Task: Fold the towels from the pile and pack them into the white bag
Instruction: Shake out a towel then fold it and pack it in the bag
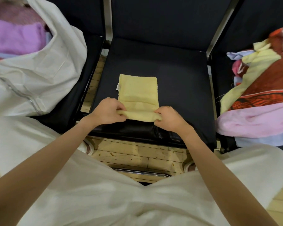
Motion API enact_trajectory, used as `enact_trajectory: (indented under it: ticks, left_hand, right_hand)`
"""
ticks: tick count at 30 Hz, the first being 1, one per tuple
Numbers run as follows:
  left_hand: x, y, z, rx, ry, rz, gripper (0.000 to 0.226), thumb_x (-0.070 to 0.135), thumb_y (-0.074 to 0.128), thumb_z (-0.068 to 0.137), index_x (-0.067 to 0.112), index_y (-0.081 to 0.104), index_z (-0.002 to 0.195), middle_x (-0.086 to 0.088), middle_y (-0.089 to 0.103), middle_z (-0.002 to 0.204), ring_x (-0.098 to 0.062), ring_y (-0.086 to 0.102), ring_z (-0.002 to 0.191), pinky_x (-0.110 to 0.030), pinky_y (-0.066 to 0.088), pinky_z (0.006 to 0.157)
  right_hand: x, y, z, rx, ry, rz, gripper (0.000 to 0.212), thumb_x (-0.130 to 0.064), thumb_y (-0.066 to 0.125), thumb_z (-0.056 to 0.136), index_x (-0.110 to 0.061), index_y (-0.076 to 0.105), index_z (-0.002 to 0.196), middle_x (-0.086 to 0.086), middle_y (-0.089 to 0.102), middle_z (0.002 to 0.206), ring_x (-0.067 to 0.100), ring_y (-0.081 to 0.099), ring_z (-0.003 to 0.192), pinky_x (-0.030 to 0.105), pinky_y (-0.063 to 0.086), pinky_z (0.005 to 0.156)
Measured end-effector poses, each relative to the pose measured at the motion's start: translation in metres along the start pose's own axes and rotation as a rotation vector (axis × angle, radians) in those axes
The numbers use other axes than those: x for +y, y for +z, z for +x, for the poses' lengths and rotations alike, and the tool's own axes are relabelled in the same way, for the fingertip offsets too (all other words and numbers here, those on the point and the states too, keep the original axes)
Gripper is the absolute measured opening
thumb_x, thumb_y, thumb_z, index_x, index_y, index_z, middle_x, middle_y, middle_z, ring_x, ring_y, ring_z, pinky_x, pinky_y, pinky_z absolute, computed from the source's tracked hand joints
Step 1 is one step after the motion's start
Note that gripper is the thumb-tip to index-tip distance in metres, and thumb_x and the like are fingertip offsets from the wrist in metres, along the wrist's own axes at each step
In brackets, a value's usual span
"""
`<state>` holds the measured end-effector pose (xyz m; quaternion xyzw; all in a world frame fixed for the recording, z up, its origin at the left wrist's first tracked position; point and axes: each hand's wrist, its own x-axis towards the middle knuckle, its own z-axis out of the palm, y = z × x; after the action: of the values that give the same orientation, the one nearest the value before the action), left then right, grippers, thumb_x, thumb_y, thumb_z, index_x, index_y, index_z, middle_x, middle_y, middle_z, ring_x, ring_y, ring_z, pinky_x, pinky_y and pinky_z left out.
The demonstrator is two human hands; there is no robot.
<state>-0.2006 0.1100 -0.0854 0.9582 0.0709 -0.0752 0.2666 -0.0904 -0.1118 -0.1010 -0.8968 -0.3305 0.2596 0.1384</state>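
A pale yellow towel (pixel 138 93), already narrowed to a long strip, lies on the black chair seat (pixel 178 88), running from the middle of the seat toward its front edge, with a small white label showing on its left side. The left hand (pixel 107 110) and the right hand (pixel 171 119) each pinch one end of the towel's near edge, fingers curled tight around the cloth, which bunches into a soft roll just at the seat's front edge. The step in hand looks like the folding of this towel: either the near end is being rolled up or it is being raised to fold over the far half, and the frame does not settle which. The next move would call for both hands to carry that near edge evenly toward the back of the seat, keeping the two sides level so the corners meet and the bundle stays square. Once it is compact, it must go to the white bag (pixel 39 66), which stands open on the chair to the left, beyond the seat's left edge, with a purple towel (pixel 15 38) already inside. The pile of unfolded towels (pixel 258 88) sits on the chair past the right edge, yellow, pink, blue and red-patterned cloth heaped together, so much of the task seems left.
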Motion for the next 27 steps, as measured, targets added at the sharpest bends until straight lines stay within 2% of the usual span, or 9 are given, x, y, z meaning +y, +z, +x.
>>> enact_trajectory:
  ticks: [3,6,8,11,15,19,21,23,27]
  left_hand:
    - [-0.002,-0.008,-0.013,-0.002,-0.041,-0.162,0.012,0.018,0.074,0.074,0.02,0.076,0.086,0.012,0.07,0.078,-0.008,0.064,0.072,-0.026,0.053,0.071]
    - [-0.001,-0.012,-0.024,0.06,-0.114,-0.474,0.012,0.008,0.071,0.08,0.019,0.074,0.083,0.013,0.07,0.073,-0.004,0.065,0.072,-0.018,0.052,0.065]
    - [0.001,-0.013,-0.026,0.097,-0.184,-0.666,0.019,0.004,0.064,0.085,0.021,0.071,0.081,0.014,0.069,0.071,0.0,0.063,0.071,-0.016,0.051,0.065]
    - [0.002,-0.01,-0.021,0.124,-0.388,-0.92,0.012,0.011,0.058,0.091,0.015,0.069,0.094,0.003,0.068,0.09,-0.008,0.063,0.085,-0.026,0.054,0.072]
    - [0.001,-0.005,-0.013,0.17,-0.567,-1.136,0.026,0.021,0.062,0.09,0.015,0.058,0.115,-0.007,0.063,0.113,-0.022,0.062,0.104,-0.03,0.054,0.077]
    - [-0.004,-0.003,-0.01,0.168,-0.499,-1.078,0.057,0.002,0.067,0.083,0.021,0.043,0.131,-0.001,0.061,0.115,-0.015,0.061,0.104,-0.032,0.055,0.079]
    - [-0.004,0.0,-0.008,0.182,-0.459,-0.973,0.063,-0.007,0.064,0.081,0.023,0.042,0.132,-0.001,0.06,0.114,-0.014,0.06,0.102,-0.033,0.055,0.08]
    - [-0.004,0.004,-0.002,0.232,-0.442,-0.873,0.063,-0.007,0.062,0.081,0.023,0.042,0.132,-0.001,0.06,0.112,-0.015,0.061,0.098,-0.032,0.054,0.081]
    - [-0.006,0.015,0.009,0.302,-0.436,-0.719,0.059,-0.002,0.062,0.083,0.02,0.042,0.134,0.0,0.06,0.115,-0.016,0.059,0.099,-0.034,0.052,0.085]
  right_hand:
    - [0.001,-0.006,-0.012,0.026,0.023,0.215,0.024,-0.021,0.065,0.075,0.002,0.061,0.074,0.016,0.058,0.071,0.017,0.048,0.061,0.031,0.04,0.056]
    - [-0.004,-0.014,-0.025,0.047,0.055,0.495,0.03,-0.02,0.058,0.08,0.008,0.054,0.072,0.011,0.046,0.066,0.018,0.043,0.063,0.031,0.034,0.058]
    - [-0.01,-0.015,-0.029,0.065,0.081,0.725,0.03,-0.025,0.052,0.083,0.0,0.049,0.067,0.007,0.042,0.069,0.017,0.041,0.065,0.031,0.031,0.061]
    - [-0.021,-0.01,-0.023,0.113,0.215,0.999,0.026,-0.029,0.047,0.094,-0.01,0.059,0.08,0.0,0.057,0.082,0.01,0.054,0.078,0.026,0.039,0.069]
    - [-0.024,-0.002,-0.006,0.186,0.398,1.113,0.029,-0.042,0.047,0.095,-0.018,0.062,0.092,-0.001,0.064,0.099,0.013,0.059,0.094,0.03,0.045,0.083]
    - [-0.014,0.001,0.001,0.152,0.278,1.036,0.027,-0.02,0.058,0.09,-0.01,0.058,0.115,0.003,0.065,0.11,0.016,0.061,0.101,0.028,0.05,0.076]
    - [-0.013,0.004,0.006,0.115,0.265,0.917,0.034,-0.012,0.057,0.088,-0.01,0.052,0.122,0.003,0.061,0.113,0.016,0.059,0.103,0.03,0.051,0.08]
    - [-0.012,0.01,0.014,0.125,0.278,0.762,0.032,-0.013,0.054,0.091,-0.01,0.049,0.123,0.003,0.058,0.112,0.017,0.057,0.101,0.031,0.05,0.082]
    - [-0.013,0.019,0.024,0.188,0.284,0.55,0.025,-0.021,0.053,0.094,-0.007,0.049,0.115,0.003,0.056,0.102,0.015,0.054,0.09,0.029,0.047,0.073]
